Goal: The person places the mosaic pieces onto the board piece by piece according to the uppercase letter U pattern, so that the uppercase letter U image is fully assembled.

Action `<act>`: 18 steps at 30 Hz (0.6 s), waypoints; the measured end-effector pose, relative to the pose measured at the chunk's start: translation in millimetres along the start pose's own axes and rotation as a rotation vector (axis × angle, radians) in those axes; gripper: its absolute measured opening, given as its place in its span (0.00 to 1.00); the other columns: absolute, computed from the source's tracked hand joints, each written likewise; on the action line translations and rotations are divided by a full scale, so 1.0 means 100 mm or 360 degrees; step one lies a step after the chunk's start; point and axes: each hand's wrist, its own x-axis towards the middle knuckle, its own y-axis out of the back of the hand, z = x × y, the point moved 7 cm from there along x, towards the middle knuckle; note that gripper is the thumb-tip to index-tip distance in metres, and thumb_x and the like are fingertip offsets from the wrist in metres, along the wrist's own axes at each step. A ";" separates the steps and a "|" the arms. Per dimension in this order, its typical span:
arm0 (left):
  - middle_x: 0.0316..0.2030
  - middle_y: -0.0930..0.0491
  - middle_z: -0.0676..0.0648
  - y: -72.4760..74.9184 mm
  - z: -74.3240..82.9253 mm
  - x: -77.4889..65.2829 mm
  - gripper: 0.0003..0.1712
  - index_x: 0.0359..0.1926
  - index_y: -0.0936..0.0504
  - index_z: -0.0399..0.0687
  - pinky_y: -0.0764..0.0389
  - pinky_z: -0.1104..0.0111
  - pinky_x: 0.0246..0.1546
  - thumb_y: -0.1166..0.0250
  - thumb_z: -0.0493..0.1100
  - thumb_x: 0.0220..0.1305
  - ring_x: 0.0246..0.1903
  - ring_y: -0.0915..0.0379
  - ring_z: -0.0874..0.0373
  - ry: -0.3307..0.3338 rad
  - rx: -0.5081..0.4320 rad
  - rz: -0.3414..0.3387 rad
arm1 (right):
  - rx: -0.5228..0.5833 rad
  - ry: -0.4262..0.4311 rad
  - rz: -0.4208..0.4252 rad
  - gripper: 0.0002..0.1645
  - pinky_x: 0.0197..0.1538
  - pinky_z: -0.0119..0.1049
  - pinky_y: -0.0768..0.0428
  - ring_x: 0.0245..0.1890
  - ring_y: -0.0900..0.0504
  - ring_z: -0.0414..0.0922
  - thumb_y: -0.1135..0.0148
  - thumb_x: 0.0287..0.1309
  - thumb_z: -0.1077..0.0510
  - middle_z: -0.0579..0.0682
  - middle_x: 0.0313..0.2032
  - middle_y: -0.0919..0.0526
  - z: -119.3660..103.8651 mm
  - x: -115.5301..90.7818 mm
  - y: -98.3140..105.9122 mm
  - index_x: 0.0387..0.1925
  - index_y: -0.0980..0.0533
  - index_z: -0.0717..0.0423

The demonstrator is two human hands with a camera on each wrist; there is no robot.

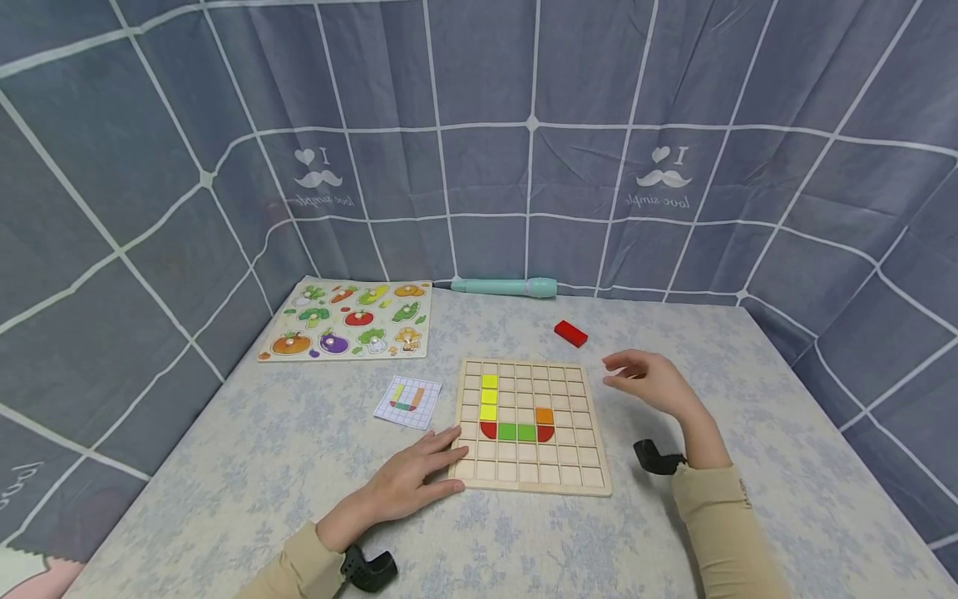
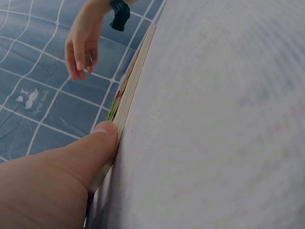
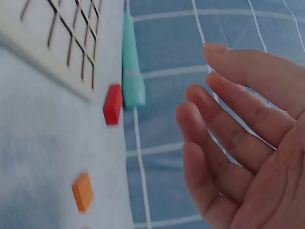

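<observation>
A wooden grid board (image 1: 570, 476) lies on the table. In it, three yellow squares (image 1: 489, 397) form a column, with two green squares (image 1: 516, 432) between red rounded pieces (image 1: 545, 433) at the bottom and an orange square (image 1: 544, 416) above the right one. My left hand (image 1: 407, 476) rests with spread fingers on the board's left edge; its thumb (image 2: 97, 138) touches the front side. Off the board's right edge, my right hand (image 1: 653, 383) hovers with loosely bent fingers, holding nothing. An orange block (image 3: 83, 192) lies on the table, hidden from the head view by that hand.
A red block (image 1: 571, 334) lies behind the board. Left of the board is a pattern card (image 1: 407, 402) with a similar coloured shape. Farther back are a vegetable puzzle board (image 1: 389, 333) and a teal stick-like object (image 1: 505, 287) along the curtain (image 1: 486, 175).
</observation>
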 end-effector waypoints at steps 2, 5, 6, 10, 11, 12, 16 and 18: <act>0.69 0.43 0.46 0.00 0.00 0.00 0.33 0.64 0.29 0.44 0.48 0.59 0.70 0.43 0.59 0.65 0.69 0.50 0.54 0.0000 0.0003 0.0002 | 0.0012 -0.0037 0.0029 0.27 0.40 0.43 0.20 0.42 0.21 0.52 0.36 0.58 0.47 0.58 0.48 0.20 0.07 -0.03 0.09 0.55 0.25 0.58; 0.69 0.43 0.46 0.00 0.01 0.00 0.33 0.64 0.29 0.44 0.48 0.58 0.69 0.42 0.58 0.65 0.69 0.50 0.53 -0.0008 0.0004 0.0006 | 0.0024 -0.0074 0.0074 0.30 0.41 0.44 0.20 0.45 0.22 0.54 0.37 0.58 0.45 0.60 0.50 0.22 0.16 -0.08 0.21 0.56 0.26 0.59; 0.69 0.43 0.46 0.01 0.01 0.00 0.33 0.64 0.29 0.44 0.48 0.58 0.69 0.42 0.58 0.65 0.69 0.50 0.53 -0.0009 0.0004 0.0007 | 0.0022 -0.0080 0.0090 0.30 0.43 0.45 0.21 0.46 0.22 0.55 0.37 0.58 0.46 0.60 0.51 0.23 0.20 -0.09 0.24 0.56 0.26 0.60; 0.69 0.43 0.45 0.01 0.01 0.00 0.33 0.64 0.29 0.43 0.48 0.58 0.70 0.42 0.58 0.65 0.68 0.50 0.53 -0.0012 -0.0004 0.0014 | 0.0020 -0.0111 0.0174 0.32 0.41 0.52 0.21 0.46 0.23 0.55 0.35 0.56 0.45 0.59 0.51 0.23 0.46 -0.08 0.30 0.56 0.26 0.61; 0.69 0.43 0.45 0.01 0.01 0.00 0.33 0.64 0.29 0.43 0.48 0.59 0.70 0.42 0.58 0.64 0.68 0.50 0.53 -0.0013 -0.0008 0.0017 | 0.0036 -0.0116 0.0175 0.32 0.41 0.54 0.22 0.46 0.24 0.55 0.35 0.56 0.44 0.59 0.51 0.23 0.55 -0.07 0.30 0.56 0.26 0.61; 0.69 0.43 0.45 0.01 0.01 0.00 0.33 0.63 0.29 0.43 0.48 0.59 0.70 0.42 0.58 0.64 0.68 0.50 0.53 -0.0014 -0.0012 0.0019 | 0.0021 -0.0134 0.0194 0.32 0.38 0.51 0.21 0.45 0.23 0.53 0.35 0.55 0.43 0.58 0.50 0.22 0.68 -0.04 0.30 0.55 0.26 0.59; 0.69 0.42 0.45 0.01 0.01 0.00 0.33 0.63 0.28 0.43 0.48 0.59 0.70 0.41 0.57 0.64 0.68 0.49 0.53 -0.0014 -0.0028 0.0024 | 0.0011 -0.0193 0.0231 0.36 0.39 0.47 0.20 0.46 0.23 0.50 0.34 0.49 0.34 0.53 0.49 0.22 1.20 0.08 0.26 0.54 0.24 0.52; 0.69 0.42 0.45 0.01 0.01 0.00 0.33 0.63 0.29 0.43 0.48 0.59 0.70 0.41 0.58 0.64 0.68 0.49 0.53 -0.0010 -0.0030 0.0024 | 0.0022 -0.0228 0.0237 0.38 0.43 0.46 0.20 0.47 0.23 0.51 0.33 0.46 0.33 0.53 0.50 0.22 1.35 0.10 0.24 0.54 0.24 0.51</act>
